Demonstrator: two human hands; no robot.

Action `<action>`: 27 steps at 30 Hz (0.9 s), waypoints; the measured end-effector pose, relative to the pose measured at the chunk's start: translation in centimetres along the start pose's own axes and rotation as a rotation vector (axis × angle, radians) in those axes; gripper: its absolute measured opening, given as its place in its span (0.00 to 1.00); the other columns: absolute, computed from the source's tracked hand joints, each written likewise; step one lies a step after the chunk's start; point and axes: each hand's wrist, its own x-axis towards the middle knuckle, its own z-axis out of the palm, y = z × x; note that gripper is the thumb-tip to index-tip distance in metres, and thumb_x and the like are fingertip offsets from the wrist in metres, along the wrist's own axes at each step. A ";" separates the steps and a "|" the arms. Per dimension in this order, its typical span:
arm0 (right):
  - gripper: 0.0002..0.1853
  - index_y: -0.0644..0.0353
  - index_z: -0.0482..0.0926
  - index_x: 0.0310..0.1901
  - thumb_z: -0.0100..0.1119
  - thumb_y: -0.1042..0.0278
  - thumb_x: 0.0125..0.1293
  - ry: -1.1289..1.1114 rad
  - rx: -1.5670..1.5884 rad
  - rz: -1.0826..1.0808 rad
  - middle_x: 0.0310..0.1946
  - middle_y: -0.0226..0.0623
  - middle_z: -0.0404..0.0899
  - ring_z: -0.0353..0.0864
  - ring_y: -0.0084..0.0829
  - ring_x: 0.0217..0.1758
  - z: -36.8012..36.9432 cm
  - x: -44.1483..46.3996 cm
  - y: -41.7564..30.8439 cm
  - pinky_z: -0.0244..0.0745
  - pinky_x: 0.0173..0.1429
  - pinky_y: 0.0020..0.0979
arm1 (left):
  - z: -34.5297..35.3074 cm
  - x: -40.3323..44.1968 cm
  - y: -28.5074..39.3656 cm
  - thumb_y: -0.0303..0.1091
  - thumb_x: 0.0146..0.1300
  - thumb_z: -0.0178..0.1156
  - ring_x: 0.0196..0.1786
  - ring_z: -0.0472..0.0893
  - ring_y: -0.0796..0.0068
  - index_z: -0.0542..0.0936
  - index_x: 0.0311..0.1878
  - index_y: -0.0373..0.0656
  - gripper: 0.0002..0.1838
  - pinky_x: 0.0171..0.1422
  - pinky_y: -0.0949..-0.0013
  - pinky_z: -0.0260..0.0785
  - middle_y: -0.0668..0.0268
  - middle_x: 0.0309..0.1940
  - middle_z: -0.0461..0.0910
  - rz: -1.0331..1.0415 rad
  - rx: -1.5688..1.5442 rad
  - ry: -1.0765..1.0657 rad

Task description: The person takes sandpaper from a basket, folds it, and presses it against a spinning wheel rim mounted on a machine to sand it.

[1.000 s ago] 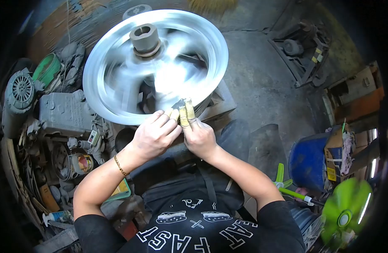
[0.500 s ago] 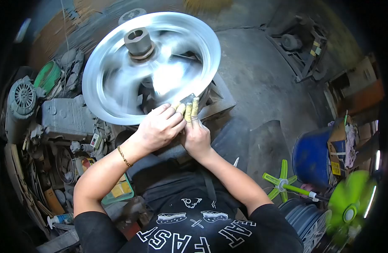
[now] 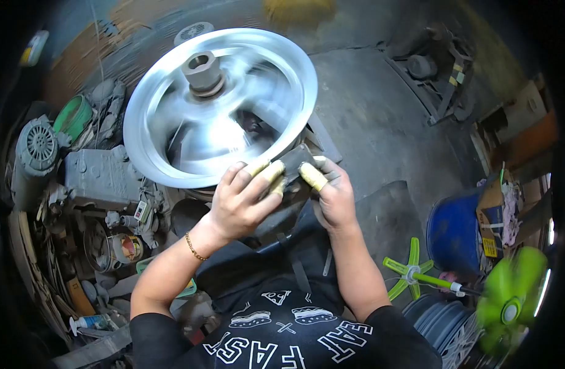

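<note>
A dark, flat piece of sheet (image 3: 296,161) is pinched between my two hands, just off the lower right rim of a silver wheel (image 3: 141,147). The wheel's spokes are blurred by motion, and a large hex nut (image 3: 201,72) sits at its hub. My left hand (image 3: 248,200), with yellow tape on several fingers, grips the sheet's left side. On the right side, my right hand (image 3: 333,194) holds it between a taped thumb and fingers. Behind my fingers, part of the sheet is hidden.
Motors and a grey metal casing (image 3: 104,177) stand at the left, near a green basket (image 3: 73,117). At the right are a blue drum (image 3: 454,227), a green fan (image 3: 513,295) and a stacked wheel (image 3: 439,323). A metal frame (image 3: 442,98) stands farther back.
My hands have drawn back from the wheel's face and spread apart, my right hand moving right and turning. More of the dark sheet now shows between them.
</note>
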 end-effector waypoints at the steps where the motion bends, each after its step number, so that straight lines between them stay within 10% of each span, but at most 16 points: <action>1: 0.09 0.68 0.82 0.50 0.62 0.75 0.73 0.009 -0.054 -0.024 0.42 0.32 0.86 0.84 0.20 0.43 0.3 0.3 -0.3 0.79 0.50 0.25 | -0.2 0.1 0.2 0.33 0.52 0.68 0.55 0.81 0.62 0.82 0.39 0.45 0.12 0.60 0.58 0.71 0.62 0.49 0.83 -0.117 -0.039 -0.017; 6: 0.09 0.67 0.82 0.50 0.61 0.75 0.73 -0.144 -0.342 0.037 0.41 0.30 0.85 0.82 0.18 0.42 0.6 1.7 -2.8 0.77 0.48 0.23 | -2.8 0.9 -0.1 0.30 0.61 0.73 0.42 0.82 0.76 0.79 0.56 0.33 0.22 0.48 0.69 0.76 0.62 0.41 0.84 -0.947 -0.905 0.227; 12: 0.14 0.68 0.82 0.54 0.65 0.73 0.70 -0.256 -0.468 0.104 0.42 0.33 0.86 0.81 0.17 0.40 3.0 2.5 -2.9 0.75 0.44 0.22 | -3.4 0.0 -1.7 0.21 0.64 0.68 0.45 0.80 0.84 0.79 0.49 0.36 0.12 0.53 0.74 0.75 0.70 0.43 0.82 -1.147 -1.352 -0.158; 18: 0.13 0.69 0.83 0.51 0.66 0.74 0.68 -0.237 -0.513 0.077 0.41 0.37 0.88 0.86 0.25 0.39 4.2 2.4 -1.5 0.79 0.44 0.28 | -2.6 -0.6 -1.3 0.23 0.65 0.69 0.43 0.79 0.85 0.79 0.45 0.37 0.09 0.51 0.74 0.74 0.70 0.38 0.82 -1.103 -1.195 0.091; 20: 0.11 0.68 0.85 0.48 0.66 0.76 0.65 -0.266 -0.941 -0.322 0.40 0.44 0.89 0.89 0.34 0.40 4.2 2.8 -1.3 0.80 0.48 0.33 | -3.0 -0.6 -2.0 0.25 0.63 0.70 0.40 0.80 0.83 0.80 0.46 0.35 0.11 0.45 0.71 0.74 0.65 0.38 0.85 -0.955 -0.775 0.065; 27: 0.10 0.67 0.85 0.46 0.65 0.73 0.65 -0.423 -1.121 -0.229 0.37 0.50 0.88 0.89 0.39 0.40 4.0 4.0 -2.7 0.79 0.48 0.35 | -5.0 -0.7 -5.1 0.21 0.58 0.69 0.40 0.85 0.60 0.79 0.52 0.35 0.18 0.48 0.63 0.75 0.54 0.39 0.85 -0.694 -0.700 -0.334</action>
